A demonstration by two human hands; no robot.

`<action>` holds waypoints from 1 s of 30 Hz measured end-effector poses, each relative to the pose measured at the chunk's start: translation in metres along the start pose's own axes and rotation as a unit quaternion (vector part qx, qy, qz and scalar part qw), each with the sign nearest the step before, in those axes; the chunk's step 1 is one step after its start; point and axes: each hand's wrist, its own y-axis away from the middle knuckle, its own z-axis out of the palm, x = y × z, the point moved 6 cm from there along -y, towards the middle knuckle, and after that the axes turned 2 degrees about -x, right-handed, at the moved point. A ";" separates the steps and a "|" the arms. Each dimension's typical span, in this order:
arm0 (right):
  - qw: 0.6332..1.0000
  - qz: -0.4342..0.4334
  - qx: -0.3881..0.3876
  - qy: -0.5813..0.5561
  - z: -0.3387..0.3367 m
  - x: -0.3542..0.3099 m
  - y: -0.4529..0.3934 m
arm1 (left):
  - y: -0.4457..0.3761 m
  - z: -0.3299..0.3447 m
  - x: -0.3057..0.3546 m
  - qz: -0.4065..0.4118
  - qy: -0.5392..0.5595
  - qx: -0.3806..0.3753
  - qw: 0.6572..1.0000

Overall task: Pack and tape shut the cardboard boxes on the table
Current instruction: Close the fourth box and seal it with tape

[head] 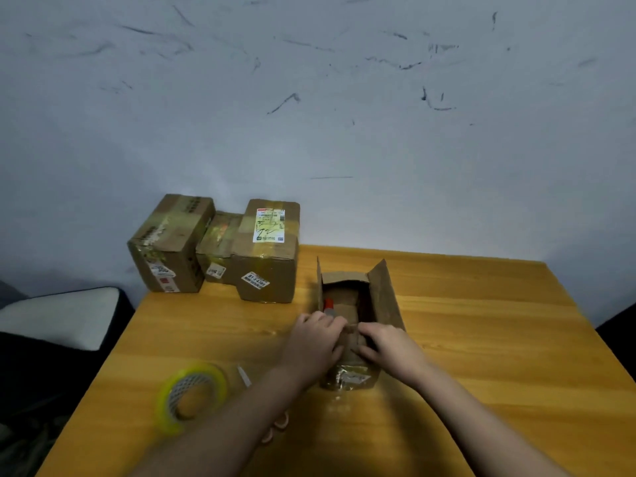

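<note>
Curling over the near end of the open brown cardboard box (358, 325), fingers of the left hand (315, 342) bend onto its near-left edge, fingers of the right hand (389, 346) bend onto the short near flap (351, 333), both sets together and gripping cardboard, knuckles almost meeting in the middle. Both bare forearms run back toward the bottom of the frame. Box sits on the orange-yellow wooden table (481, 339), slightly right of centre, long right flap (387, 290) standing up and leaning outward, far flap folded partly in. Inside, at the left wall, a small item with a red-orange cap (328, 304) shows; rest of it hidden by the left hand. Shiny tape patches on the near outer face of the box. Roll of clear yellowish packing tape (191, 395) lies flat on the table left of the left forearm, well apart from the box. Pinkish loops, maybe scissor handles (277, 428), peek out beside the left forearm, cannot tell for sure. Three sealed taped brown cardboard boxes (220, 249) with shipping labels are bunched at the far-left table corner against the scuffed white wall (309, 98).
</note>
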 end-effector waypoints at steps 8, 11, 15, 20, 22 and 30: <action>0.965 -0.091 0.248 -0.008 -0.033 -0.050 0.006 | 0.116 0.016 -0.117 -0.247 0.041 0.164 0.954; 0.959 -0.186 0.210 -0.049 -0.021 -0.100 -0.004 | 0.161 0.046 -0.158 -0.384 -0.080 -0.090 0.915; 0.980 -0.178 0.060 -0.069 0.018 -0.140 -0.026 | 0.180 0.068 -0.174 -0.350 -0.152 -0.275 0.882; 0.990 -0.074 -0.046 -0.108 0.049 -0.139 -0.050 | 0.168 0.054 -0.170 -0.307 -0.074 -0.233 0.920; 0.988 -0.047 -0.076 -0.126 0.058 -0.133 -0.054 | 0.162 0.039 -0.167 -0.333 0.086 -0.161 0.925; 0.917 -0.033 -0.128 -0.377 0.028 -0.118 -0.054 | 0.124 -0.010 -0.120 -0.284 0.520 -0.025 0.805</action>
